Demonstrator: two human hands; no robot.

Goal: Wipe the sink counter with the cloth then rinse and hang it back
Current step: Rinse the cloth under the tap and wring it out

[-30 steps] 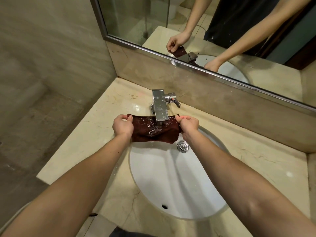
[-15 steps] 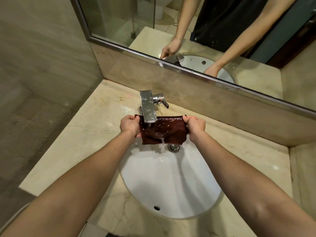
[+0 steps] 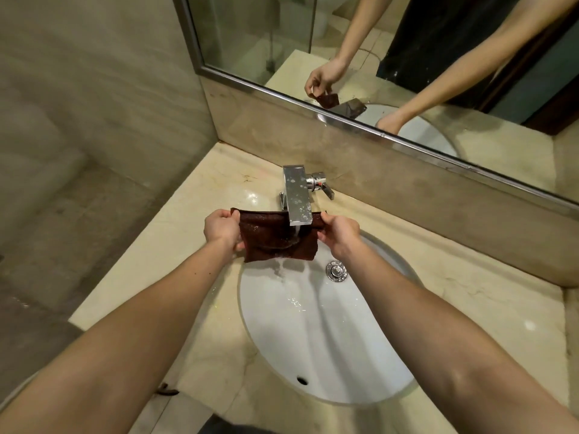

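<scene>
The left grip is clamped on the cloth, with the thumb and fingers pinching its upper left corner and left edge. The right grip is clamped on the upper right corner in the same way. Between the two the cloth is held spread out flat, its top edge pulled fairly straight and its lower edge hanging free. It is dark reddish brown and looks wet.

The cloth hangs in the air above the back of the sink, right under the spout of the tap. The spout's end covers the middle of the top edge. Water runs from the spout onto the cloth, falls off its lower edge and splashes into the white bowl. The tap is a square chrome block with spots on it, and its lever sticks out on the right side.

The chrome drain sits in the bowl just below the right grip. A small hole shows in the near wall of the sink. Both bare forearms reach in from the near edge over the bowl.

The sink is set into a beige marble desk, which shines wet near the tap's base. A mirror with a metal frame stands behind it and reflects the grips, the cloth and the tap. A tiled wall is on the left.
</scene>
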